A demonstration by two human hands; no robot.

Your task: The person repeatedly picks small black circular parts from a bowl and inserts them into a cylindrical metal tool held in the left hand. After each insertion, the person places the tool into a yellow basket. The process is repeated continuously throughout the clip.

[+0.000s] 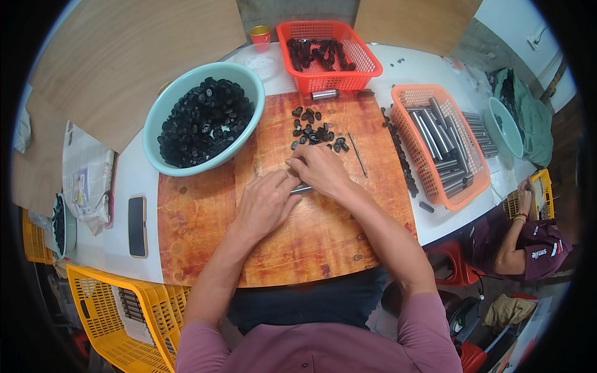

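Note:
My left hand (268,200) is closed around a shiny metal tube (302,189), of which only a short length shows under my hands. Beside it my right hand (321,169) is pinched, thumb and finger meeting near the left hand's fingertips. Whatever that pinch holds is hidden. Just beyond the hands lie loose small black oval caps (320,133) on the brown wooden board (205,236). A thin metal rod (357,155) rests to their right.
A pale green basin (152,144) full of black caps stands left. Behind is a red basket (329,81) with dark pieces; right, an orange basket (449,200) of metal tubes. A phone (137,227) lies left, a yellow crate (93,273) below. Another person's arm (513,252) shows right.

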